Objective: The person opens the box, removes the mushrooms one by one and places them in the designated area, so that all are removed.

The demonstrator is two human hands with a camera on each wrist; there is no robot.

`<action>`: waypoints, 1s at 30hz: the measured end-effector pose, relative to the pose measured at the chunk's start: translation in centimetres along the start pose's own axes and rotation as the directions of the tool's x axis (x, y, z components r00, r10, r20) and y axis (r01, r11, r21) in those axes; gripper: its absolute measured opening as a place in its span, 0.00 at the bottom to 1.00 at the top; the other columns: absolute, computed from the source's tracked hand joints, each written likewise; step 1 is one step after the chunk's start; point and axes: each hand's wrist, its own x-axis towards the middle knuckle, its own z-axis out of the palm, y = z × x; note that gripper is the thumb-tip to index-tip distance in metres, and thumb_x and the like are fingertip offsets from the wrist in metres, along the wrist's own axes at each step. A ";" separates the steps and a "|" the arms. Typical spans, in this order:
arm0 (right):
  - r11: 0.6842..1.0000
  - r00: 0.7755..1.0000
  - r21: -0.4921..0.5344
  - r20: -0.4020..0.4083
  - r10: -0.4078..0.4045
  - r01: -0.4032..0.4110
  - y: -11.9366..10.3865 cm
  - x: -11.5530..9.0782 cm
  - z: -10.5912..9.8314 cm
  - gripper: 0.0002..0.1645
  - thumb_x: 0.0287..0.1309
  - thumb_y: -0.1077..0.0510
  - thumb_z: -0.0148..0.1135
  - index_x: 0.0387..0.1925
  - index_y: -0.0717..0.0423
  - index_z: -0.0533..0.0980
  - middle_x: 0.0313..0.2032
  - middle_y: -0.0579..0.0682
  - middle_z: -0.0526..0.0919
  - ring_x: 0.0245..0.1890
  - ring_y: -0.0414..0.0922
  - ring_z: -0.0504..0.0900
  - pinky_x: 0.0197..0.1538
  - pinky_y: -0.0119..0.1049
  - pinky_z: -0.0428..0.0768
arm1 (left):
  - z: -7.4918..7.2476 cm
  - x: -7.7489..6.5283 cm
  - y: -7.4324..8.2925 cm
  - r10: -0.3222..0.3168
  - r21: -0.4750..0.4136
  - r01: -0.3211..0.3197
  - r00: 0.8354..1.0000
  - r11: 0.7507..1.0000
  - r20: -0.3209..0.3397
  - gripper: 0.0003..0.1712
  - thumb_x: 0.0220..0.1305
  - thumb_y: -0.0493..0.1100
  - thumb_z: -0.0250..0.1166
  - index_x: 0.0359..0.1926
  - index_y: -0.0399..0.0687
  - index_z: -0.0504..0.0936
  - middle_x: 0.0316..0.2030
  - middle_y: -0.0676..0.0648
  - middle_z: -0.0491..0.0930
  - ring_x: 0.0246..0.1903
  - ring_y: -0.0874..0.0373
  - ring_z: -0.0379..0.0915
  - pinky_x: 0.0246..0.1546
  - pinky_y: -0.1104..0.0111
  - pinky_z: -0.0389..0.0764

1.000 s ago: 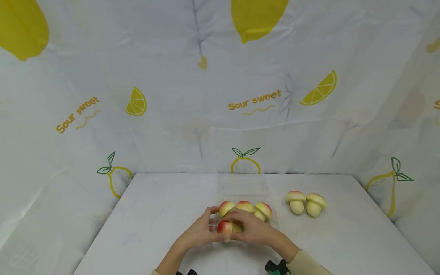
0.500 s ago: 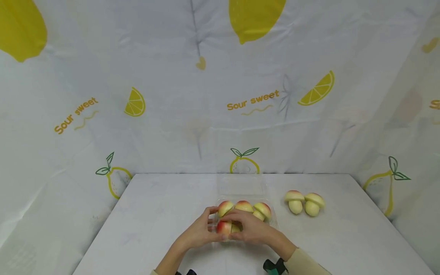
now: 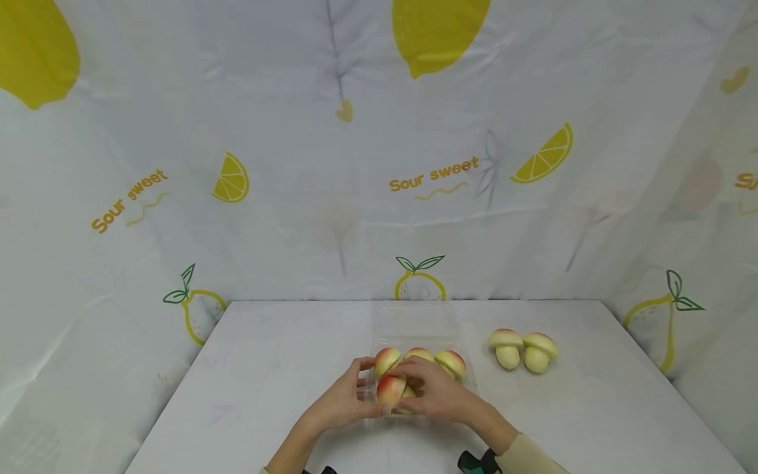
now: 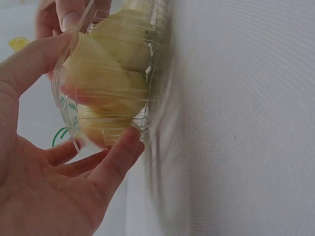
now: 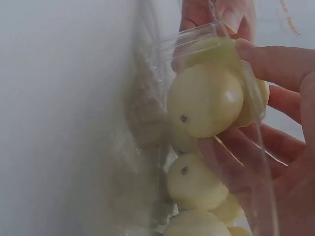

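An open clear plastic clamshell box [image 3: 414, 321] lies on the table, its lid tilted back. My left hand [image 3: 342, 397] holds the box's left side, thumb at the front rim and fingers along the ribbed wall. With fingers and thumb, my right hand [image 3: 438, 393] grips a mushroom-shaped piece [image 3: 389, 391], its red-and-yellow cap facing left in the box's front left part. Its round pale stem end [image 5: 204, 101] shows through the plastic in the right wrist view. Behind it stand three similar pieces in a row, including the left one [image 3: 387, 361]; my right hand partly covers them.
Two more mushroom-shaped pieces, a left one [image 3: 506, 349] and a right one [image 3: 539, 353], stand side by side on the white table [image 3: 272, 349], right of the box. A lemon-printed white cloth [image 3: 320, 171] hangs behind and at the sides.
The gripped piece has tilted, its cap turning and shifting slightly up and to the right. My right hand has moved a little with it; my left hand keeps its place at the box.
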 end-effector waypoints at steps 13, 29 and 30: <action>0.997 0.996 0.059 -0.084 -0.034 0.039 -0.1 -0.8 -1.6 0.26 0.57 0.54 0.76 0.57 0.51 0.80 0.55 0.48 0.79 0.51 0.41 0.80 0.51 0.47 0.85 | 0.0 0.1 -0.3 -0.006 -0.005 0.006 1.000 1.000 0.000 0.51 0.56 0.47 0.78 0.74 0.46 0.58 0.74 0.38 0.58 0.65 0.34 0.66 0.60 0.47 0.77; 0.998 0.992 0.062 -0.124 -0.017 0.025 -0.8 -2.3 -4.0 0.24 0.59 0.52 0.75 0.56 0.51 0.80 0.55 0.48 0.80 0.55 0.47 0.79 0.54 0.50 0.83 | 0.1 0.1 -0.3 -0.009 0.000 0.009 1.000 1.000 -0.023 0.51 0.54 0.46 0.79 0.73 0.45 0.59 0.73 0.38 0.60 0.65 0.36 0.67 0.62 0.48 0.75; 0.998 0.992 0.050 -0.127 -0.019 0.025 -0.8 -2.4 -4.2 0.24 0.59 0.52 0.75 0.56 0.51 0.80 0.55 0.48 0.80 0.55 0.46 0.79 0.54 0.51 0.83 | 0.1 0.1 -0.3 -0.009 0.001 0.009 1.000 1.000 -0.024 0.51 0.54 0.46 0.79 0.73 0.45 0.60 0.73 0.38 0.60 0.65 0.36 0.67 0.62 0.48 0.75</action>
